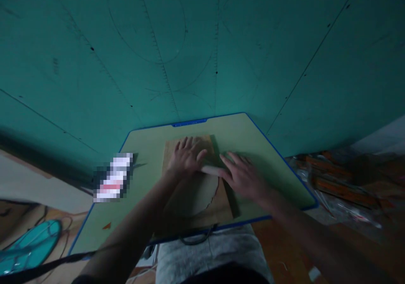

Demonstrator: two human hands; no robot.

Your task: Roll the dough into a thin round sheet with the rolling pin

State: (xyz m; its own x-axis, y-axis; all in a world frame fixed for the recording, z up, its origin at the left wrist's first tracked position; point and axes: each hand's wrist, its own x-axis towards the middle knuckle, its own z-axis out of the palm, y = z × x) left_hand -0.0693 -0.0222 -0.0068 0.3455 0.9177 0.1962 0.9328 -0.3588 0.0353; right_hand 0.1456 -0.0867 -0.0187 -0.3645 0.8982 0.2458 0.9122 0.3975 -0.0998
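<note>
No legible text, label, brand or number is showing; the small box (113,177) lying on the green blue-edged desk (272,157) is pixelated, unreadable.

Matt brown cardboard sheet (202,191)

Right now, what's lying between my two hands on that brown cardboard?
In the head view, a pale, stick-like object spans the gap between the left hand and right hand, over the cardboard. What it is stays unclear.
</note>
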